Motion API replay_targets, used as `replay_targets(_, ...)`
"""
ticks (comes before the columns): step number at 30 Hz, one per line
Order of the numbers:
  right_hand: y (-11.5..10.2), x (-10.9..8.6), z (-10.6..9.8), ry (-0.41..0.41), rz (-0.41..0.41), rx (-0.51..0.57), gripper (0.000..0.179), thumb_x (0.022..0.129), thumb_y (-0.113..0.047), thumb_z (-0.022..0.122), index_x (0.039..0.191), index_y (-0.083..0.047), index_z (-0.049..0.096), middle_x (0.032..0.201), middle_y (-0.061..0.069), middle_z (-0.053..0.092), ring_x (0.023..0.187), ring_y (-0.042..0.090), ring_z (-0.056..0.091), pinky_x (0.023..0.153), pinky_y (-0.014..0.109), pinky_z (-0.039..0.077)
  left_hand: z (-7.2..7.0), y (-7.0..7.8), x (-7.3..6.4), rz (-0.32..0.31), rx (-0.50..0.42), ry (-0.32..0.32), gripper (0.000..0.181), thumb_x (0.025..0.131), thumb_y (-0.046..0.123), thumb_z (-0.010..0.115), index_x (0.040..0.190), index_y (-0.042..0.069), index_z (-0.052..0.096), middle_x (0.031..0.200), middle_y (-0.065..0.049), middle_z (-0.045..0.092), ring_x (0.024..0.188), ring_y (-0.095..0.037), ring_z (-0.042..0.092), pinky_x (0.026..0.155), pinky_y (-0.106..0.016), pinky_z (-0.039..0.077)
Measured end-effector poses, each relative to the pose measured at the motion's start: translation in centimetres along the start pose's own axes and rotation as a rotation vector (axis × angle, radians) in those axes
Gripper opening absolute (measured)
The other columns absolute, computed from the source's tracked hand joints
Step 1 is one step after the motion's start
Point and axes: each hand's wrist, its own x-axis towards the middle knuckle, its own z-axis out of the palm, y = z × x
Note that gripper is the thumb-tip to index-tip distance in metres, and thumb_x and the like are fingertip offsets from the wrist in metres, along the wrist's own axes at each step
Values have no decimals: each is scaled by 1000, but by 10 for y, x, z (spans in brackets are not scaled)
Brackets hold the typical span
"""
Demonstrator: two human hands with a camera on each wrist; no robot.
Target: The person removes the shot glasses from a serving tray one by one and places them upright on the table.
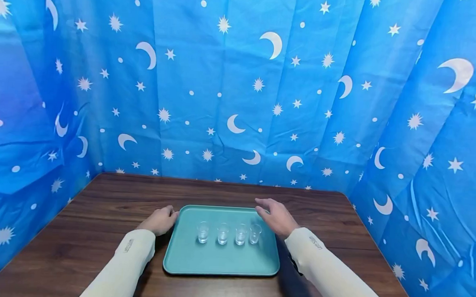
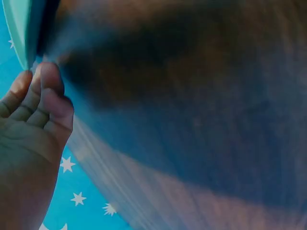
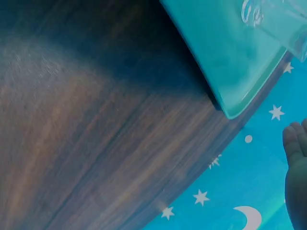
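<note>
A green tray (image 1: pixel 219 266) lies on the wooden table. Several small clear shot glasses (image 1: pixel 223 235) stand upright on it in a row across its middle, the two rightmost closest together. My left hand (image 1: pixel 160 220) is at the tray's left edge, its loosely bent fingertips right by the rim; the left wrist view has the thumb (image 2: pixel 59 104) lying near the index finger. Over the tray's right back corner hovers my right hand (image 1: pixel 276 218), holding nothing, fingers loosely extended toward the left. Only part of that hand shows in the right wrist view, apart from the nearest glass (image 3: pixel 278 24).
The dark wooden table (image 1: pixel 108 231) extends around the tray on all sides. Blue curtains (image 1: pixel 209 75) with white moons and stars hang behind the table and along both sides. Light sleeves (image 1: pixel 328 270) cover both forearms.
</note>
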Motion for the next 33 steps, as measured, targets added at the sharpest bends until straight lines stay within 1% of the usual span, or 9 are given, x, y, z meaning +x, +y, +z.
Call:
replay_targets(7, 12, -15, 4, -31, -45, -3, 42, 97, -35, 53, 135, -15, 53, 136, 5, 50, 123, 27, 47, 97, 49, 37, 10, -5, -2, 0, -4, 25, 33, 102, 27, 42, 113, 1, 58, 86, -7, 59, 77, -21, 56, 68, -41, 43)
replay_targets(10, 16, -19, 6, -44, -85, 4, 40, 97, -32, 54, 132, -12, 55, 132, 5, 53, 116, 26, 52, 93, 46, 42, 11, -6, -2, -15, 10, 9, 30, 102, 27, 42, 110, 3, 59, 85, -7, 59, 78, -23, 56, 67, -41, 42)
replay_targets(13, 19, -22, 7, -54, -143, 0, 41, 94, -30, 60, 130, -9, 56, 127, 6, 56, 108, 27, 56, 88, 44, 45, 12, -7, 1, -24, 32, -12, 36, 102, 27, 43, 120, -1, 57, 103, -18, 61, 96, -33, 58, 78, -48, 44)
replay_targets(16, 21, -24, 9, -74, -178, -15, 45, 89, -30, 66, 128, -9, 57, 123, 5, 59, 103, 25, 58, 83, 42, 47, 12, -7, 3, -18, 51, -27, 41, 101, 25, 45, 129, -5, 52, 121, -26, 55, 114, -42, 50, 89, -55, 40)
replay_targets(18, 22, -26, 10, -91, -187, -19, 48, 87, -31, 69, 127, -7, 58, 120, 5, 60, 102, 23, 57, 82, 41, 47, 14, -7, 4, -19, 59, -31, 42, 101, 23, 46, 130, -7, 51, 126, -29, 51, 117, -44, 46, 91, -57, 38)
replay_targets(23, 21, -27, 12, -93, -243, -23, 44, 85, -26, 71, 121, -4, 61, 109, 5, 62, 95, 20, 57, 78, 37, 48, 17, -8, 4, -11, 62, -16, 37, 100, 21, 48, 126, -5, 55, 119, -24, 57, 113, -41, 51, 89, -55, 40)
replay_targets(26, 21, -26, 13, -81, -272, -43, 40, 84, -23, 73, 118, -3, 63, 101, 5, 62, 87, 19, 57, 72, 35, 48, 17, -9, 5, -11, 52, -15, 27, 100, 20, 48, 112, 1, 63, 96, -16, 62, 95, -32, 57, 80, -48, 43)
replay_targets(29, 21, -25, 13, -77, -279, -51, 36, 84, -19, 73, 116, -3, 64, 97, 4, 62, 82, 19, 57, 68, 34, 47, 18, -11, 7, -17, 40, -19, 21, 100, 21, 49, 101, 6, 64, 80, -10, 56, 82, -26, 53, 73, -43, 39)
replay_targets(33, 22, -25, 14, -72, -268, -60, 32, 85, -18, 72, 112, -4, 66, 96, 3, 61, 81, 18, 57, 68, 33, 47, 18, -12, 6, -13, 38, -24, 27, 100, 22, 48, 112, 2, 63, 95, -15, 61, 95, -32, 56, 80, -47, 42)
